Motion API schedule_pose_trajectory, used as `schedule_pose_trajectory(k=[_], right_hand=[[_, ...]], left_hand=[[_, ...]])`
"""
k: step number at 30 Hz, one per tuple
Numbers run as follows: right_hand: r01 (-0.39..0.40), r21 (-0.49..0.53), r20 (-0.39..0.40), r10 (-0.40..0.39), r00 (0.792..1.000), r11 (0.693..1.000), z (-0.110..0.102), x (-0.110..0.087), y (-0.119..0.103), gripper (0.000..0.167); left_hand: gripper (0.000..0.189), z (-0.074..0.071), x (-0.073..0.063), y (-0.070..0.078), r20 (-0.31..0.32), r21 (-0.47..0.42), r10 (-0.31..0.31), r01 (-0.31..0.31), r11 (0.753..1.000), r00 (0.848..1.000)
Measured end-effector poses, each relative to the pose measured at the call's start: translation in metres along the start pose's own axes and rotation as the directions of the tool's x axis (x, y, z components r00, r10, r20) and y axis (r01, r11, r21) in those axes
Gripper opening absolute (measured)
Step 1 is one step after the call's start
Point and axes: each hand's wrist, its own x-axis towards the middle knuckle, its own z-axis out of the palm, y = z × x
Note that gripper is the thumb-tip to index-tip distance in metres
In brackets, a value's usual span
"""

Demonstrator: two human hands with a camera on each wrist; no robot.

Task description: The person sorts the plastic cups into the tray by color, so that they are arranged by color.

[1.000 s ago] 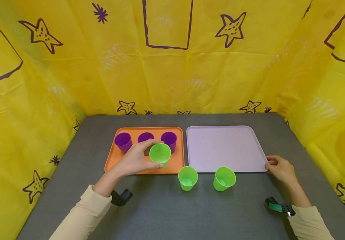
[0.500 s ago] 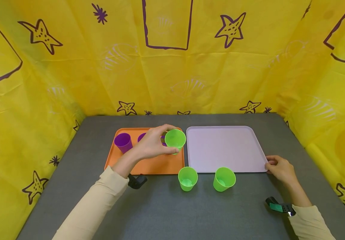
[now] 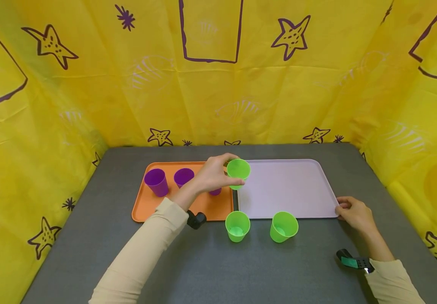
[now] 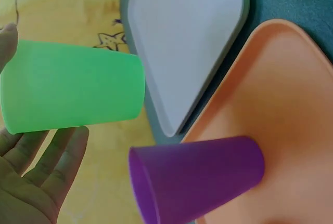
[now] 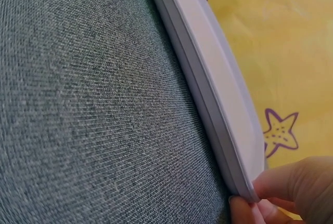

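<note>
Left hand (image 3: 214, 173), half-curled, grips a green cup (image 3: 238, 169). Right hand (image 3: 357, 216), thumb and fingers nearly together, pinches lavender tray's (image 3: 285, 190) corner. Orange tray (image 3: 218, 207) lies under left hand.

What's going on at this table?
A person's left hand holds a green cup in the air, near the neighbouring edges of an orange tray and a lilac tray. The right hand pinches the lilac tray's near right corner. Three purple cups stand on the orange tray; two more green cups stand on the dark table.
</note>
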Motion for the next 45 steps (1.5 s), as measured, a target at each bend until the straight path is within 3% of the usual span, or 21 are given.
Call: schedule_pose_trajectory(k=[18,36,45], right_hand=[[-0.010,0.015,0.002,0.010,1.000,1.000,0.000,0.000,0.000,0.039],[-0.020,0.032,-0.005,0.020,1.000,0.999,0.001,0.000,0.000,0.039],[-0.020,0.028,-0.013,0.020,1.000,0.999,0.001,0.000,-0.001,0.039]], left_hand=[[0.069,0.031,0.038,-0.005,0.062,0.111,-0.067,0.060,0.992,0.996],[0.068,0.047,0.055,-0.003,0.183,0.206,-0.048,0.009,0.978,0.982],[0.071,0.054,0.057,-0.004,0.203,0.260,-0.062,0.007,0.966,0.977]])
